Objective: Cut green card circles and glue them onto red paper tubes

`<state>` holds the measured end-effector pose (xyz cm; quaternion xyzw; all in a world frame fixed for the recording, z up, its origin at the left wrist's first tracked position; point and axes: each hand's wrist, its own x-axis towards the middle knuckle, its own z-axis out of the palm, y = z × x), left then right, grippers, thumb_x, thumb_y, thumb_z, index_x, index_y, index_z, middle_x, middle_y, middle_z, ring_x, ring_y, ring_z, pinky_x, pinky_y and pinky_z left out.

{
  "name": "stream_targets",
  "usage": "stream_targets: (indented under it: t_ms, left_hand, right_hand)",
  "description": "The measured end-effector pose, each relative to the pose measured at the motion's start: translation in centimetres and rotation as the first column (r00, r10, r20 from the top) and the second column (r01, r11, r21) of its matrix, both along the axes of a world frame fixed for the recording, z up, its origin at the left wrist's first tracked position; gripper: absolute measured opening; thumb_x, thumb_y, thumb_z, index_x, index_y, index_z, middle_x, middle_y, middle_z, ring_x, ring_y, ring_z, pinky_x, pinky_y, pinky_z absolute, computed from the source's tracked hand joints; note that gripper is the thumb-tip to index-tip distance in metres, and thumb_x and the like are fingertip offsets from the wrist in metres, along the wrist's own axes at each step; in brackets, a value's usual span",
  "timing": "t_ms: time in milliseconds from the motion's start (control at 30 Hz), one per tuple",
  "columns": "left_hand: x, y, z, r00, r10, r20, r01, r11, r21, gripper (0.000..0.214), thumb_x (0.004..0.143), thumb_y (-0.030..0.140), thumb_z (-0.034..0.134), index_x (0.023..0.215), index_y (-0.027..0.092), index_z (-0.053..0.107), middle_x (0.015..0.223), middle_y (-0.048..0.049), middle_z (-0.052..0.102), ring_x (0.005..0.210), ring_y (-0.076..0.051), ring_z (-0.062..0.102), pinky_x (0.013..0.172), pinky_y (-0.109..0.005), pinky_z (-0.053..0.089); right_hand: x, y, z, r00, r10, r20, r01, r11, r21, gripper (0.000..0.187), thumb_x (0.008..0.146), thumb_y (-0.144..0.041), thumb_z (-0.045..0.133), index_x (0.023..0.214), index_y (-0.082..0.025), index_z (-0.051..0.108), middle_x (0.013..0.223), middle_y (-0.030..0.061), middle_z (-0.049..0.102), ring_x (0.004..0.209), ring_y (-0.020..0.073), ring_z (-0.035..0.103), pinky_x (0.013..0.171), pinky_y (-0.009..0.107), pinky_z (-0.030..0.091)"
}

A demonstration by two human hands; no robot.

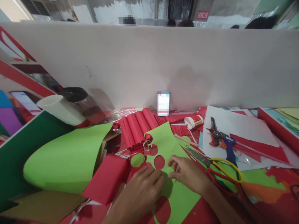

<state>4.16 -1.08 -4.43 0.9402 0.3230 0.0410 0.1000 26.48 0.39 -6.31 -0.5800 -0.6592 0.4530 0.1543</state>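
Observation:
A bright green paper sheet [174, 143] with several round holes lies in front of me, and red shows through the holes. My left hand [147, 183] rests on its left part, fingers together and bent down onto the paper; the fingertips are partly hidden. Over the sheet's right side is my right hand [184, 171], its fingers loosely curled and the thumb apart from them, with nothing visible between. Small green paper discs [137, 160] lie just beyond my left hand. Scissors [217, 168] with yellow and red handles lie open to the right of my right hand.
Red paper rolls [139, 126] and a red box [108, 177] lie left of centre. A curved green sheet [67, 155] and white cup [60, 109] stand at left. A blue glue gun [227, 143] and utility knife [213, 129] lie right. A phone [163, 104] leans against the partition [130, 62].

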Motion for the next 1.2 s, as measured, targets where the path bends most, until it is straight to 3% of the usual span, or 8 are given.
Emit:
stream_targets:
  t_ms: [100,233,400,533,667,833,1033,1200]
  left_hand:
    - [1.1,-1.8,-0.8,1.0,0.013,-0.014,-0.014,0.996,-0.088,0.031,0.09,0.016,0.06,0.12,0.021,0.064,0.103,-0.0115,0.074,0.092,-0.03,0.07,0.08,-0.043,0.054]
    - [1.0,-3.7,-3.4,0.995,0.102,-0.003,-0.101,0.989,-0.107,0.046,0.092,0.018,0.052,0.138,0.019,0.058,0.132,-0.0187,0.067,0.119,-0.034,0.064,0.094,-0.046,0.052]
    - [0.1,-4.3,-5.6,0.992,0.117,0.053,-0.107,0.982,-0.155,0.059,0.091,0.024,0.053,0.15,0.031,0.048,0.147,-0.0091,0.058,0.132,-0.029,0.058,0.104,-0.045,0.051]
    - [-0.4,-3.8,-4.7,0.996,0.076,0.042,-0.07,0.989,-0.129,0.058,0.092,0.027,0.053,0.15,0.026,0.048,0.147,-0.0113,0.057,0.136,-0.029,0.055,0.108,-0.045,0.05]
    - [-1.0,-3.0,-3.2,0.998,0.065,0.014,-0.065,0.997,-0.044,0.046,0.096,0.03,0.052,0.142,0.025,0.057,0.145,-0.0114,0.059,0.135,-0.027,0.056,0.113,-0.042,0.046]
    - [-1.8,-1.8,-2.5,0.997,0.08,0.015,-0.081,0.988,0.132,0.037,0.1,0.035,0.052,0.135,0.028,0.062,0.147,-0.0089,0.058,0.137,-0.026,0.053,0.117,-0.043,0.039]
    - [-2.9,-0.2,-1.8,0.998,0.068,-0.006,-0.066,0.98,0.189,0.036,0.099,0.039,0.056,0.132,0.027,0.063,0.145,-0.0099,0.059,0.144,-0.029,0.044,0.119,-0.05,0.033]
    - [-3.4,0.1,-0.6,1.0,-0.012,-0.006,0.013,0.988,0.154,0.031,0.1,0.037,0.055,0.128,0.029,0.064,0.145,-0.0066,0.059,0.144,-0.029,0.043,0.12,-0.052,0.033]
  right_hand:
    - [-0.4,-0.1,-0.8,0.999,0.006,0.052,-0.008,0.999,0.047,0.025,0.075,-0.019,0.077,0.092,-0.027,0.061,0.076,-0.0028,0.068,0.068,0.0168,0.064,0.061,0.025,0.044]
    - [-1.2,-0.3,-0.8,0.987,0.01,0.16,-0.029,0.993,0.118,0.025,0.077,-0.02,0.08,0.09,-0.027,0.06,0.076,-0.0025,0.067,0.069,0.0172,0.063,0.061,0.025,0.043]
    - [-1.3,-0.4,-0.6,0.938,0.076,0.337,-0.173,0.948,0.266,0.024,0.08,-0.02,0.081,0.095,-0.026,0.064,0.093,0.0017,0.07,0.083,0.0224,0.068,0.069,0.031,0.048]
    - [-0.2,-1.2,-0.8,0.884,0.205,0.421,-0.392,0.816,0.425,0.032,0.083,-0.018,0.08,0.11,-0.027,0.067,0.124,0.0076,0.07,0.111,0.0298,0.065,0.089,0.04,0.051]
    - [1.2,-2.2,-1.2,0.841,0.289,0.458,-0.516,0.687,0.512,0.044,0.088,-0.022,0.076,0.129,-0.03,0.063,0.142,0.005,0.064,0.128,0.032,0.058,0.102,0.047,0.045]
    - [1.9,-3.4,-1.9,0.813,0.195,0.549,-0.543,0.594,0.593,0.046,0.095,-0.026,0.068,0.139,-0.028,0.058,0.147,0.0013,0.06,0.13,0.0275,0.057,0.103,0.044,0.043]
    - [1.2,-4.1,-3.1,0.813,0.064,0.578,-0.51,0.557,0.656,0.044,0.095,-0.036,0.068,0.138,-0.03,0.059,0.146,-0.0003,0.061,0.125,0.0276,0.059,0.099,0.045,0.043]
    - [0.9,-4.1,-4.0,0.802,0.028,0.596,-0.495,0.588,0.639,0.05,0.093,-0.044,0.07,0.14,-0.034,0.056,0.149,-0.0022,0.058,0.121,0.0281,0.06,0.097,0.047,0.041]
